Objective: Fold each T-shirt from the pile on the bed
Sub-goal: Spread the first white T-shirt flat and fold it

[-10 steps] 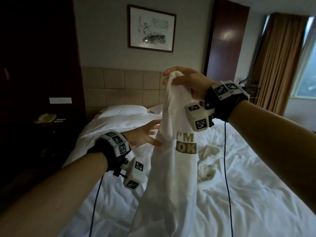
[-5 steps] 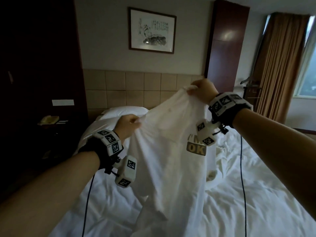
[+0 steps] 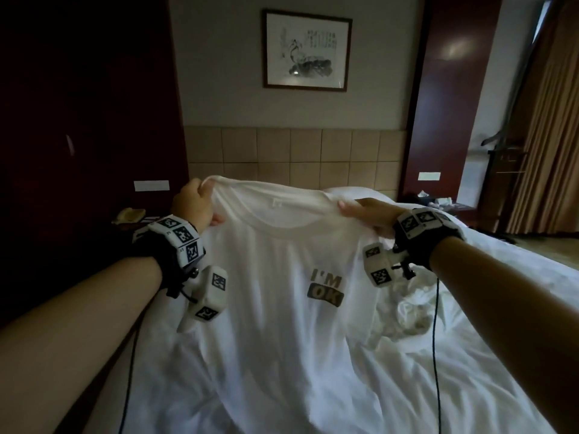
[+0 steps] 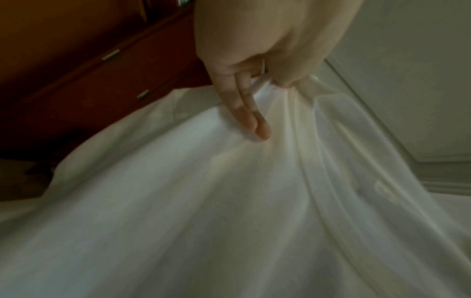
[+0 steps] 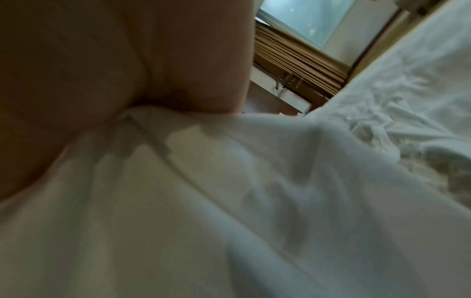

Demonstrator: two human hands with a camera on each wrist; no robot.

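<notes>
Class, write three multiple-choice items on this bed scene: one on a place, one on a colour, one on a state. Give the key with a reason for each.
1. Where does the crumpled white garment lie?
A. on the bed, right of the held T-shirt
B. on the pillow
C. on the floor

2. What colour is the held T-shirt?
A. grey
B. white
C. black

3. How is the T-shirt held?
A. one hand only
B. lying folded, untouched
C. both hands grip it near the shoulders, spread wide

Key:
1 A, the bundle sits on the sheet beside the shirt's right edge.
2 B, white cloth with the print "I'M OK".
3 C, the left hand and the right hand each grip the top edge either side of the collar.
</notes>
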